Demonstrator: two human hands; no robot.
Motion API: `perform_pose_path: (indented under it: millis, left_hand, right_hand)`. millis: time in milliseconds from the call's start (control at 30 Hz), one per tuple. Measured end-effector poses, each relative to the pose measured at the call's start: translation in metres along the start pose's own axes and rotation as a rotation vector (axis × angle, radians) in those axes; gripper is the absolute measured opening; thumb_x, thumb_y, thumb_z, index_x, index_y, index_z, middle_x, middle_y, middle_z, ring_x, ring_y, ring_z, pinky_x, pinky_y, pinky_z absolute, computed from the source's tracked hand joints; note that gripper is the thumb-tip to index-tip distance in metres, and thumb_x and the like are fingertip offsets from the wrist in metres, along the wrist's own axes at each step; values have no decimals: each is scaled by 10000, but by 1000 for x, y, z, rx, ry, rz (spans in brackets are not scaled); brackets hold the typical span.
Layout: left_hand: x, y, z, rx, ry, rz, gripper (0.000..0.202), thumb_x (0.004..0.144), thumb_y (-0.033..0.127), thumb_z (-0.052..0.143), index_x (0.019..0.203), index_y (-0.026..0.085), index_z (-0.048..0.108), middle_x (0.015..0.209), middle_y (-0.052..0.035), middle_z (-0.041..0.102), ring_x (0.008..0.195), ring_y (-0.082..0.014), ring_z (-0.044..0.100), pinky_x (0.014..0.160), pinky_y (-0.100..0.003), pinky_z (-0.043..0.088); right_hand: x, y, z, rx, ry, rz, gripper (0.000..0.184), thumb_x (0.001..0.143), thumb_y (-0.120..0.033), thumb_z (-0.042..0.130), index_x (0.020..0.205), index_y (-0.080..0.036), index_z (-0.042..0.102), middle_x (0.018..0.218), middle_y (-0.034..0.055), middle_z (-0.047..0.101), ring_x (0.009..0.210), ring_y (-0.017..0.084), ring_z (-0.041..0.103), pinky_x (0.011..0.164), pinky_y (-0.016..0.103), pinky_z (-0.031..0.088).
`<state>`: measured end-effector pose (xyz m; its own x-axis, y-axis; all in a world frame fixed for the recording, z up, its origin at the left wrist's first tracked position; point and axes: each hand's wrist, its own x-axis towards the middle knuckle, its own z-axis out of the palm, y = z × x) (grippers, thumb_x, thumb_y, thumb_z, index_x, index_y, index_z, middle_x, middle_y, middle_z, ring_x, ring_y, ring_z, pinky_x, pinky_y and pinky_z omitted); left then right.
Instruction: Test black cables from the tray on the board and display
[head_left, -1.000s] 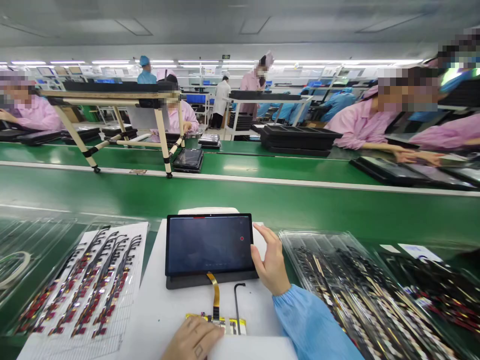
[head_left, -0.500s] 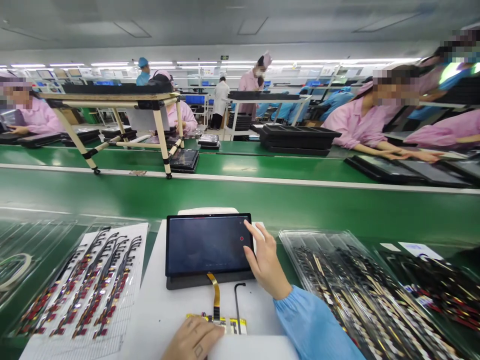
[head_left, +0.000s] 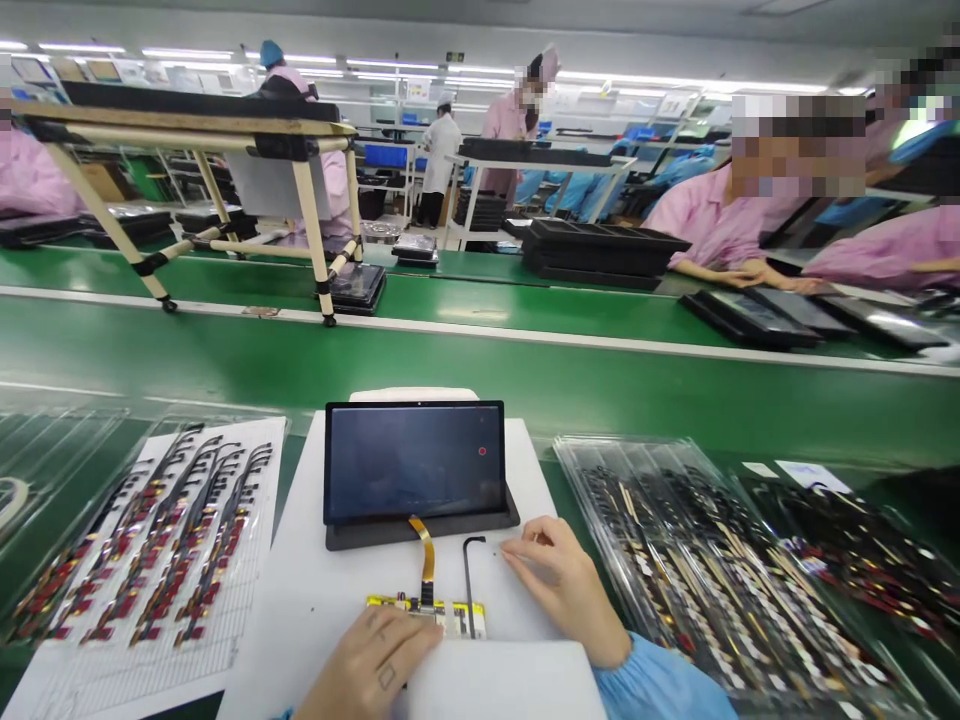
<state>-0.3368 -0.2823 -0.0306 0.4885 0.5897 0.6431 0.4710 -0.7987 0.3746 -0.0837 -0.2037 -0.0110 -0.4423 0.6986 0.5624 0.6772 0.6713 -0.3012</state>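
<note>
A dark tablet screen (head_left: 414,462) with a small red dot stands propped on a grey base on a white mat (head_left: 307,590). An orange flex cable (head_left: 425,548) runs from it down to a yellow circuit board (head_left: 457,614). My left hand (head_left: 371,665) rests on the board's left end, fingers curled over it. My right hand (head_left: 559,585) lies on the mat right of a thin black cable (head_left: 468,575), fingers bent with the tips touching the mat; nothing shows in it.
A clear tray of flex cables (head_left: 150,545) lies to the left, and more trays of cables (head_left: 712,580) to the right. The green conveyor belt (head_left: 480,375) runs behind. People in pink coats work at black trays across the line; a pipe-frame rack (head_left: 202,140) stands far left.
My right hand has left the tablet's right edge and come down onto the mat beside the black cable. The camera has tilted down a little. The left hand has stayed on the board.
</note>
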Motion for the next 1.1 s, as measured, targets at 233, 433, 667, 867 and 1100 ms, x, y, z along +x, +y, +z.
perform_pose_path:
  millis: [233,433,667,867,1100]
  left_hand:
    - [-4,-1,3,-21,-39,-7,516,967,419,279,1364,101,365,935,-126,682,824,-188,642,723,-298,519]
    - [-3,0,3,-11,-33,-15,450,990,320,214,1352,107,372,910,-112,689,777,-182,649,687,-293,526]
    - [-3,-2,2,-9,-63,-10,446,990,301,223,1371,103,342,925,-116,689,803,-181,653,722,-291,523]
    - [-1,-1,0,-45,-67,-24,480,984,379,212,1325,106,411,911,-115,685,809,-179,647,713,-285,521]
    - [3,3,-2,-95,-106,-62,409,988,300,237,1283,104,442,897,-116,680,807,-184,641,726,-294,515]
  right_hand:
    - [2,-8,22,-97,19,-54,176,885,-224,471,816,-210,632,696,14,496,644,124,458,553,256,428]
    - [3,-9,26,-106,31,-36,150,876,-198,472,786,-201,592,699,11,511,655,134,467,563,271,442]
    - [9,-16,22,-59,37,20,127,859,-184,483,777,-212,576,683,5,499,637,129,488,527,253,466]
    - [14,-23,5,-53,140,-53,120,863,-175,485,796,-214,577,659,-2,498,616,115,500,519,247,456]
    - [5,-22,-2,-74,261,-76,110,827,-135,550,856,-231,596,655,-11,507,613,115,502,551,267,457]
